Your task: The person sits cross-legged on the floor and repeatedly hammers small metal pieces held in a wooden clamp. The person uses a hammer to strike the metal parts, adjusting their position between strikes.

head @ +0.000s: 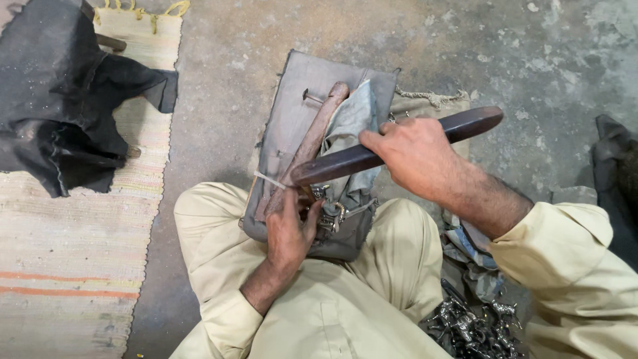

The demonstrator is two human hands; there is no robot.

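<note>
Right hand fingers wrapped round dark bar; left hand fingers pinch metal piece on block, below bar.

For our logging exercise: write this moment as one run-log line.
right hand: grips dark bar | left hand: pins metal piece on grey block | wooden stick on block | striped mat left

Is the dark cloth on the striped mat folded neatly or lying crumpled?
Crumpled. The dark cloth lies in an irregular heap with loose flaps and wrinkles, one corner trailing off the striped mat onto the concrete floor.
</note>
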